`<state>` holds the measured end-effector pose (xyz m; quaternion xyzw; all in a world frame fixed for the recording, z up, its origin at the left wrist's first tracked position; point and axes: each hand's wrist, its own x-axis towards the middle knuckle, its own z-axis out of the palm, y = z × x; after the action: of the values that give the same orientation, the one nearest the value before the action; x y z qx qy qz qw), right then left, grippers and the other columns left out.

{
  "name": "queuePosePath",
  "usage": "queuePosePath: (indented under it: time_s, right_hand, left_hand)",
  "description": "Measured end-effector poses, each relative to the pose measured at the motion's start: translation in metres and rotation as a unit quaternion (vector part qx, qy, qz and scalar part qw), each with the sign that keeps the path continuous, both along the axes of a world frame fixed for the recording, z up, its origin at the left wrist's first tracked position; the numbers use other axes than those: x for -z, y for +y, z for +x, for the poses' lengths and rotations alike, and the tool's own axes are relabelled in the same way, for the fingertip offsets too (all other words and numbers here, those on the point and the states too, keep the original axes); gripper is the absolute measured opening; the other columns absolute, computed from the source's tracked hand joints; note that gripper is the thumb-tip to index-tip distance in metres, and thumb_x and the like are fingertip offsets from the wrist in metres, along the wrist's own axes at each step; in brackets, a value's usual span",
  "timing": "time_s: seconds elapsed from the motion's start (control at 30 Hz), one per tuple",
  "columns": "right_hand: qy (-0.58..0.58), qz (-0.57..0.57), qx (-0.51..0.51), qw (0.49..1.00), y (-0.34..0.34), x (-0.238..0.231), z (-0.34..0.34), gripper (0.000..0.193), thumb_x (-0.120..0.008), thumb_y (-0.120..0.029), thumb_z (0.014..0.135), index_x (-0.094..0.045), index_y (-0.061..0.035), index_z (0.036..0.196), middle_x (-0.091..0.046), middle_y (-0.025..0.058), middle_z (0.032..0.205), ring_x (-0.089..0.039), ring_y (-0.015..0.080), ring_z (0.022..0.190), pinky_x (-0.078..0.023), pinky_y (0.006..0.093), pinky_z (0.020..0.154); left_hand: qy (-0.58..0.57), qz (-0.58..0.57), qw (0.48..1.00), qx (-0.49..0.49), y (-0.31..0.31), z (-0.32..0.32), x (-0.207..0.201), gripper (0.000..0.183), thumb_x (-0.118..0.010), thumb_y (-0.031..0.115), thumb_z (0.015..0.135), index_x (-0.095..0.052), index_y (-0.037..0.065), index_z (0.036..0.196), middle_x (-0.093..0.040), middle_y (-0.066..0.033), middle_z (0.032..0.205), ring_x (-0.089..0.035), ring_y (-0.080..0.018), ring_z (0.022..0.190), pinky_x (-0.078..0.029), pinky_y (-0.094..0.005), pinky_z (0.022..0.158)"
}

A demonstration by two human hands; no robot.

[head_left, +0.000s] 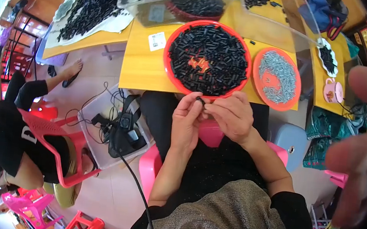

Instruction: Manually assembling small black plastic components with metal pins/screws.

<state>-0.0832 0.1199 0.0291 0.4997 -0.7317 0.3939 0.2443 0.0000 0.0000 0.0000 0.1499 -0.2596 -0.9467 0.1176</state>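
Close to the table's front edge my two hands meet fingertip to fingertip. My left hand (186, 121) pinches a small black piece (200, 100) between thumb and fingers. My right hand (233, 117) is closed with its fingertips against that piece; whatever else it may hold is hidden. Just beyond them sits a red round basin (167, 57) heaped with short black tubular pieces (214, 49). Right of it, an orange plate (270, 81) carries many thin silvery metal pins (285, 76).
Clear plastic bins (178, 11) of black pieces stand behind the basin on the yellow table (137, 63). A pink mug (333, 90) is farther right. A floor box (96, 149) holds cables and a black device. Someone sits on a pink chair (49, 125). Large blurred fingers (355, 154) fill the right edge.
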Motion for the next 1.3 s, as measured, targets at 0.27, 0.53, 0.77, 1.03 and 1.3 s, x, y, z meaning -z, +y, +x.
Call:
queuePosePath:
  time_s: [0.27, 0.53, 0.77, 1.03, 1.3]
  right_hand:
    - [0.037, 0.017, -0.007, 0.999, 0.015, -0.003, -0.006, 0.019, -0.065, -0.012, 0.070, -0.066, -0.0093, 0.089, -0.062, -0.0004, 0.085, -0.058, 0.0123, 0.069, -0.040, 0.0307, 0.068]
    - [-0.104, 0.108, -0.080, 0.985, 0.018, -0.026, -0.018, 0.032, -0.070, -0.021, 0.075, -0.061, -0.0109, 0.104, -0.059, 0.0008, 0.090, -0.058, 0.0164, 0.081, -0.040, 0.0308, 0.069]
    - [-0.114, 0.121, -0.164, 0.972, 0.022, -0.034, -0.034, 0.030, -0.068, -0.028, 0.076, -0.060, -0.0101, 0.100, -0.052, 0.0027, 0.085, -0.053, 0.0182, 0.074, -0.038, 0.0318, 0.066]
    - [0.064, 0.379, -0.143, 0.912, 0.023, -0.060, -0.042, 0.037, -0.059, -0.044, 0.082, -0.055, -0.0090, 0.094, -0.053, 0.0046, 0.076, -0.057, 0.0204, 0.062, -0.042, 0.0322, 0.054]
    - [-0.073, 0.436, -0.255, 0.860, 0.025, -0.062, -0.051, 0.033, -0.060, -0.031, 0.076, -0.054, -0.0061, 0.098, -0.057, 0.0105, 0.058, -0.060, 0.0299, 0.054, -0.047, 0.0408, 0.049]
  left_hand:
    - [-0.058, -0.013, 0.998, 0.003, 0.014, -0.004, -0.005, 0.023, -0.057, 0.007, 0.091, -0.058, 0.001, 0.113, -0.060, -0.0039, 0.091, -0.051, -0.0097, 0.069, -0.043, -0.0205, 0.065]
    - [-0.039, -0.092, 0.995, -0.002, 0.011, -0.003, -0.011, 0.022, -0.056, 0.008, 0.092, -0.055, 0.003, 0.113, -0.058, -0.0037, 0.092, -0.051, -0.0072, 0.069, -0.040, -0.0186, 0.058]
    - [-0.046, -0.102, 0.989, 0.093, 0.011, -0.002, 0.001, 0.020, -0.050, 0.016, 0.096, -0.060, 0.002, 0.106, -0.061, -0.0026, 0.100, -0.058, -0.0093, 0.085, -0.047, -0.0219, 0.075]
    - [0.000, -0.221, 0.968, 0.118, 0.007, -0.001, -0.003, 0.009, -0.055, 0.000, 0.088, -0.062, -0.004, 0.083, -0.058, -0.0039, 0.091, -0.053, -0.0108, 0.084, -0.041, -0.0220, 0.074]
    - [0.042, -0.237, 0.953, 0.182, 0.013, -0.002, -0.011, 0.009, -0.057, 0.000, 0.086, -0.064, -0.005, 0.087, -0.058, -0.0046, 0.090, -0.055, -0.0124, 0.085, -0.043, -0.0239, 0.076]
